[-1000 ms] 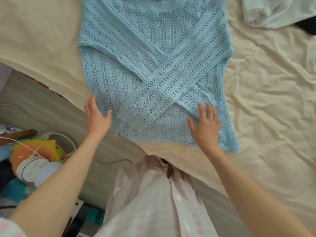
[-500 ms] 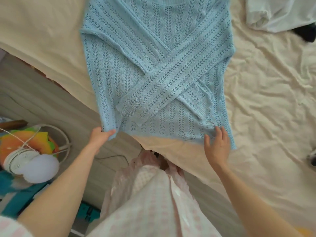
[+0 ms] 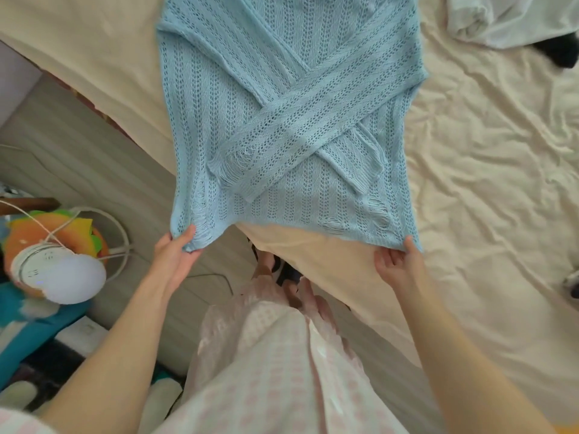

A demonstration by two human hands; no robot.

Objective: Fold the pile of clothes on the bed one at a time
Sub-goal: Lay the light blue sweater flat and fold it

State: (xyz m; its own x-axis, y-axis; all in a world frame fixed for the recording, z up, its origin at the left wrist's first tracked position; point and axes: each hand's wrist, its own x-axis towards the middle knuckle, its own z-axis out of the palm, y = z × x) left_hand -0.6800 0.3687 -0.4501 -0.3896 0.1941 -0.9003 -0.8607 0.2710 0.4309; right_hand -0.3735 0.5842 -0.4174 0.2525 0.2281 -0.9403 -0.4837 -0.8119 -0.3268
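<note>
A light blue open-knit sweater (image 3: 282, 89) lies flat on the cream bed sheet (image 3: 485, 183), its two sleeves crossed over the front. Its frayed hem hangs at the bed's near edge. My left hand (image 3: 175, 258) pinches the hem's left corner, which is lifted off the bed over the floor. My right hand (image 3: 398, 264) pinches the hem's right corner at the bed's edge. The sweater's neck is cut off at the top of the view.
A white garment (image 3: 513, 17) and a dark item (image 3: 564, 51) lie at the bed's far right. On the floor at left stand a white fan (image 3: 56, 270), a colourful cushion (image 3: 40, 227) and a cord. My pink checked clothing (image 3: 275, 371) fills the bottom.
Both hands slid from lying flat on the lower sweater down to its hem and took hold of the two corners. The left corner is now lifted off the bed's edge.
</note>
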